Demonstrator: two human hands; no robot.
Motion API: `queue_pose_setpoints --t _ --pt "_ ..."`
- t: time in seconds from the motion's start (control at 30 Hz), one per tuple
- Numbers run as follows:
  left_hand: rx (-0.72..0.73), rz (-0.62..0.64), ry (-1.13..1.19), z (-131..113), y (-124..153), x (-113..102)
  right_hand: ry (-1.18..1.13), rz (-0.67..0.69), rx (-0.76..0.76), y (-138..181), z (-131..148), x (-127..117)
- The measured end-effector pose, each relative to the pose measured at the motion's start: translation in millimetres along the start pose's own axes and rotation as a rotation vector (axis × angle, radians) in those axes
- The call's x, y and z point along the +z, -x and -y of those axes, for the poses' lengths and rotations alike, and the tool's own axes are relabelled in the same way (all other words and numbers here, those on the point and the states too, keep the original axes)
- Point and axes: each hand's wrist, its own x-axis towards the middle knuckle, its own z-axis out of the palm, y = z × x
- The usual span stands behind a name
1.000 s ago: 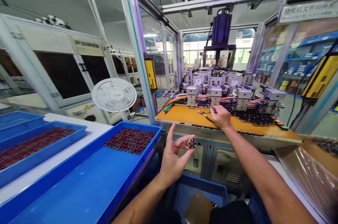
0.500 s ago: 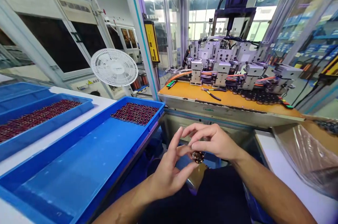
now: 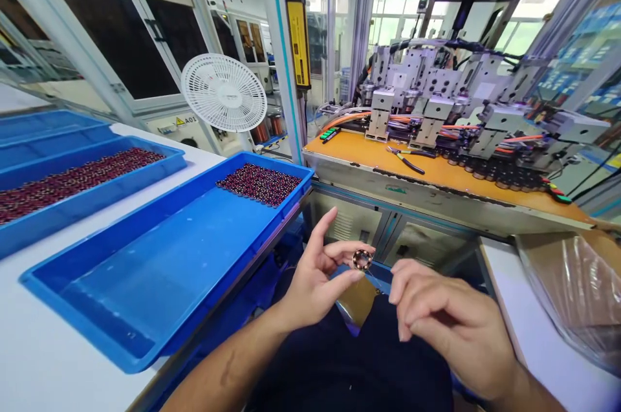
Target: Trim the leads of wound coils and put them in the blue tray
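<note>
My left hand [image 3: 315,279] holds a small ring-shaped wound stator [image 3: 361,260] between thumb and a finger, with the index finger raised clear of it. Copper-coloured spots show around the stator's dark rim, and its open centre faces me. A thin wire seems to trail from it down to the right. Apart from the stator, at its right, my right hand [image 3: 449,318] is closed, thumb pressed toward curled fingers. Whatever sits in that pinch, if anything, is too small to make out.
A blue tray [image 3: 160,257] at left carries rows of dark red stators [image 3: 259,184] at its far end. Wire cutters [image 3: 406,160] lie on the machine's orange bench [image 3: 349,148], below the metal heads. A white fan [image 3: 224,92] stands behind. Clear plastic [image 3: 567,289] covers a box at right.
My right hand has drawn away from the stator, to the right and toward me. The stator in my left hand now faces me more fully. The view has shifted slightly.
</note>
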Motion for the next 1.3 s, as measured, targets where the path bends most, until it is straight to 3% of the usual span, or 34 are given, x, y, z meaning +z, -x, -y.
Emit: queue_pose_setpoints --t 0.17,0.23,0.33,0.37,0.5,0.6,0.73,0.9,1.03,1.2,1.3 --pt "0.028 0.039 0.04 2 3 -1 0.094 0.198 -0.004 28 8 2" --pt "0.046 0.072 0.012 2 6 -2 0.066 0.091 0.003 40 9 -3" --pt "0.084 0.145 -0.073 3 10 -3 0.019 -0.258 0.078 48 3 -11" --pt "0.1 0.174 -0.125 3 12 -3 0.005 -0.311 0.151 48 -2 -12" --pt "0.192 0.291 -0.363 3 16 -4 -0.12 -0.259 0.468 32 -23 -3" --pt "0.218 0.336 -0.401 3 17 0 -0.19 -0.281 0.565 22 -32 9" --pt "0.183 0.191 -0.278 6 19 10 -0.274 -0.317 0.537 21 -38 26" --pt "0.089 -0.011 -0.056 13 17 15 -0.354 -0.474 0.457 39 -51 45" --pt "0.01 -0.014 0.034 10 15 10 -0.35 -0.45 0.522 49 -53 42" --pt "0.023 0.077 -0.059 6 19 12 -0.362 -0.344 0.576 35 -40 31" --pt "-0.003 0.085 -0.007 5 20 15 -0.408 -0.385 0.572 31 -38 37"
